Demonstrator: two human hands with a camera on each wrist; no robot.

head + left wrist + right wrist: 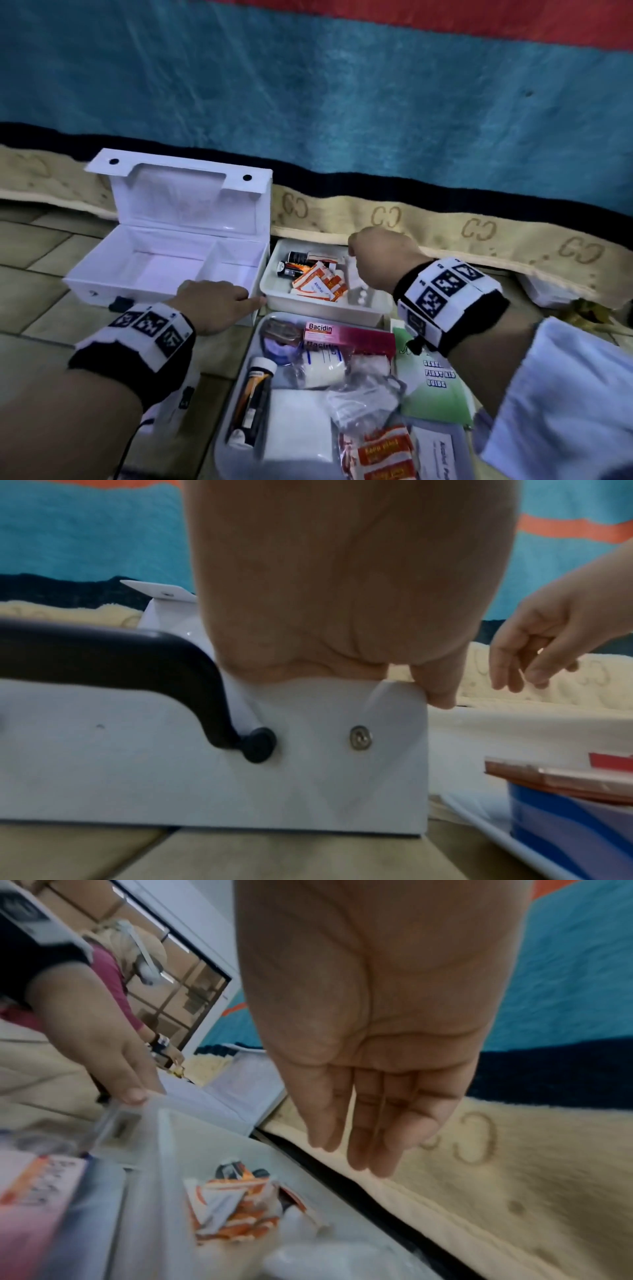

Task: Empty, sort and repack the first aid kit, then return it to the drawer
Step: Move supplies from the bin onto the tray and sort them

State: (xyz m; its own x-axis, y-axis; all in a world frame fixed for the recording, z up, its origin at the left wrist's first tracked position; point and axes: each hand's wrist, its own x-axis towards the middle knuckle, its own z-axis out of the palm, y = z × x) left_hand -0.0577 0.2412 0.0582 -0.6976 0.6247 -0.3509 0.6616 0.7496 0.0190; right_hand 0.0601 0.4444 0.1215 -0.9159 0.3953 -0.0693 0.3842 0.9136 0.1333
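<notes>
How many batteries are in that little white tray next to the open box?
2 that I can see: both batteries lie side by side in the far left corner of the white tray, beside the orange packets. More may be hidden under those.

Dim indoor light, cool bluish cast; white first aid box (164, 263) brightest, faint purple tint inside; head view bends straight edges at borders; lower tray (239, 387) contents soft, motion-blurred; both wrist views grainy, near palms out of focus; packets (236, 1213) in right wrist view smeared.
</notes>
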